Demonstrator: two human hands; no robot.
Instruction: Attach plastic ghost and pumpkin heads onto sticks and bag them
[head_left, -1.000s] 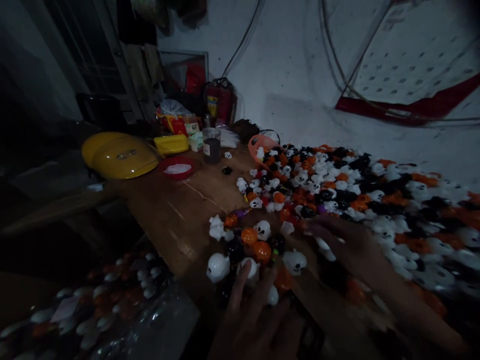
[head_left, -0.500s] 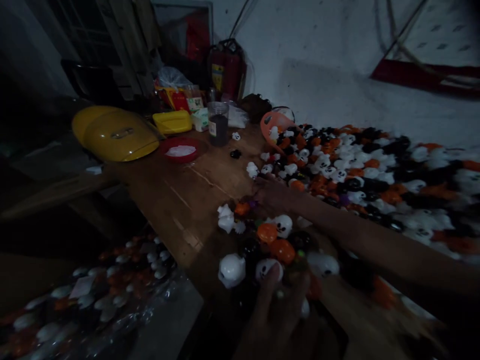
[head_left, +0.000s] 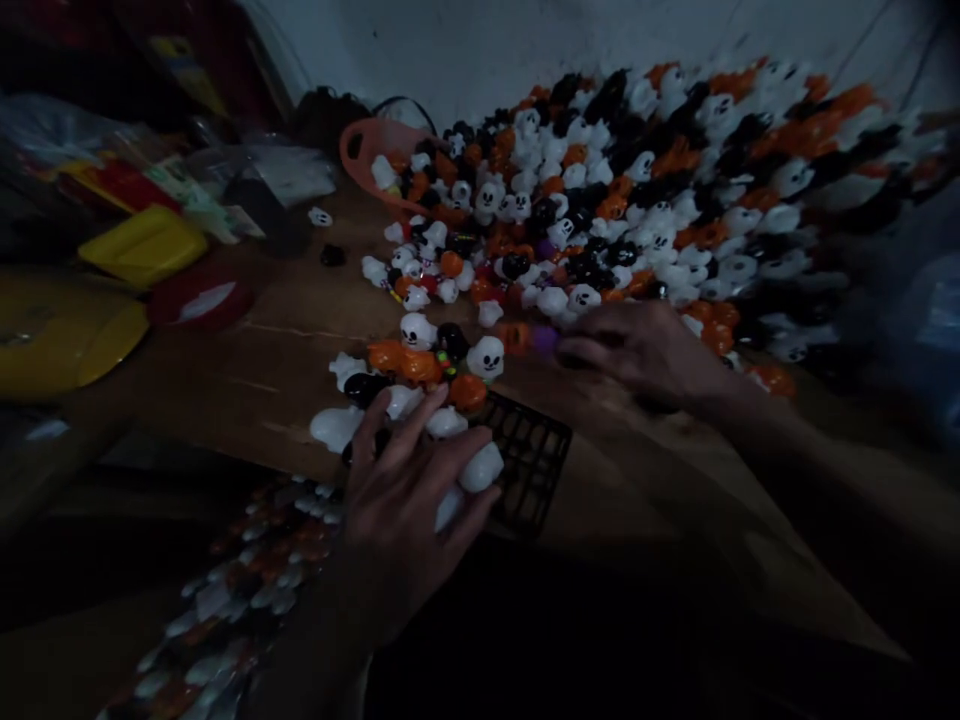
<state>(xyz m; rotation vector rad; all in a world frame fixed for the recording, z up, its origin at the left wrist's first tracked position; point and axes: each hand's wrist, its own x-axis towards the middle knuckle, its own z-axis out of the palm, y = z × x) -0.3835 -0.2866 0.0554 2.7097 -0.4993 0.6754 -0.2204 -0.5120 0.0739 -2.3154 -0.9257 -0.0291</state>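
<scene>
My left hand [head_left: 409,480] lies with spread fingers over a cluster of small figures, its fingertips among white ones, with a white rounded figure [head_left: 481,467] between thumb and forefinger. Under the cluster's right side shows a black grid tray [head_left: 529,460]. To the right, my right hand [head_left: 630,345] has its fingers closed at a blurred orange and purple figure [head_left: 531,338]. A skull-faced white figure [head_left: 486,358] stands just left of that one. Orange figures [head_left: 405,362] and black ones sit beyond my left fingertips.
A large heap of white, black and orange figures [head_left: 570,200] spreads along the wall, with an orange basket [head_left: 367,150] at its left end. Yellow container [head_left: 142,245] and red dish [head_left: 201,300] stand left. Bagged figures [head_left: 255,570] lie below the table edge.
The view has turned right and down. My right hand has drawn back from the heap's near edge with the orange and purple figure. My left hand still rests on the cluster, now more fully visible.
</scene>
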